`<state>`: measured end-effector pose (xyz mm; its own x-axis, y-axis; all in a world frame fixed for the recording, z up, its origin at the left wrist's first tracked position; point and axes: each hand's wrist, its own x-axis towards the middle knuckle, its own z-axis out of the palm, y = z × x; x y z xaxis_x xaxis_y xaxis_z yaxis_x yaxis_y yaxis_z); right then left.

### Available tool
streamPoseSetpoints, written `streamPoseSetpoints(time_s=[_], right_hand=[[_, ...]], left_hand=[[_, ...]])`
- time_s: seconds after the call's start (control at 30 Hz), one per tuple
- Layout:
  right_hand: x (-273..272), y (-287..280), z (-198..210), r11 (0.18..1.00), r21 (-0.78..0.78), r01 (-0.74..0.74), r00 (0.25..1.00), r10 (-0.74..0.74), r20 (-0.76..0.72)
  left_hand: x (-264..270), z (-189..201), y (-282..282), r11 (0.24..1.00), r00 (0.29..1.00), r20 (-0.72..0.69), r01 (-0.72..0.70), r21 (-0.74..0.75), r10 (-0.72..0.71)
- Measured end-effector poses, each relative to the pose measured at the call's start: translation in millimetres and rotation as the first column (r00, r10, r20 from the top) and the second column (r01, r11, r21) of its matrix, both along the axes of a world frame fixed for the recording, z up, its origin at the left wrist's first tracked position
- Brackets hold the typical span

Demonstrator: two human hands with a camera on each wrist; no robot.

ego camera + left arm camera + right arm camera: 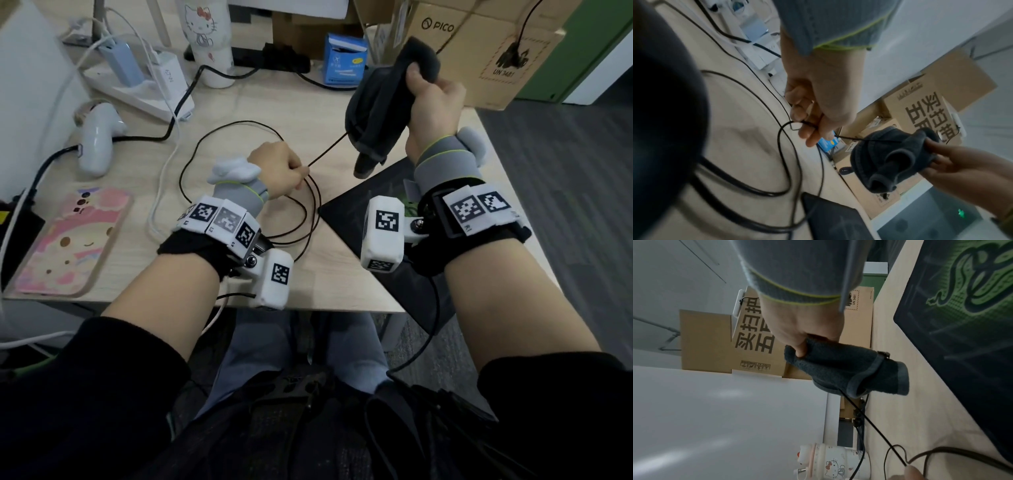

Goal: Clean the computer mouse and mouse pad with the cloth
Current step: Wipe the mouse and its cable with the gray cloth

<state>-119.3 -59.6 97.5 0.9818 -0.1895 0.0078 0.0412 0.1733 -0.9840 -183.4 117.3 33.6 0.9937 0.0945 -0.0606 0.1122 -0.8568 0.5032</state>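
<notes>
Pinching the thin black mouse cable [327,150] taut, her left hand [277,168] steadies it while her right hand [433,102] holds the cloth-wrapped mouse [376,113] above the black mouse pad [356,219] for wiping.

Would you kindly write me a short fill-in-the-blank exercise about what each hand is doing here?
1. The right hand grips a dark grey ____ wrapped round the mouse.
2. The left hand pinches the thin black ____.
3. The mouse pad bears a ____ snake logo.
4. The phone lies to the ____ of the left hand.

Missing words: cloth; cable; green; left
</notes>
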Motion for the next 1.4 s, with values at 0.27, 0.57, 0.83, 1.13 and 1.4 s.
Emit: streamPoseSetpoints(time_s=[0.27, 0.57, 0.83, 1.13, 1.4], right_hand=[[0, 8, -7, 0.997, -0.052, -0.062, 0.998, 0.062, 0.002], [0, 0, -5, 0.998, -0.069, -0.015, 1.000, 0.014, -0.025], [-7, 4, -19, 0.987, -0.150, -0.059, 0.998, 0.064, 0.030], [-23, 6, -22, 0.958, -0.093, -0.270, 0.957, 0.278, 0.084], [-29, 14, -30, 0.960, -0.214, -0.181, 0.963, 0.218, 0.160]], left_hand=[[6, 29, -22, 0.952, 0.972, 0.190, 0.186, -0.245, -0.141], [7, 8, -11, 0.981, 0.986, -0.007, 0.165, -0.101, -0.167], [5, 3, -7, 0.989, 0.988, -0.052, 0.148, 0.011, -0.148], [8, 26, -36, 0.910, 0.955, 0.200, 0.274, -0.312, -0.219], [1, 24, -41, 0.915, 0.947, 0.169, 0.310, -0.258, -0.273]])
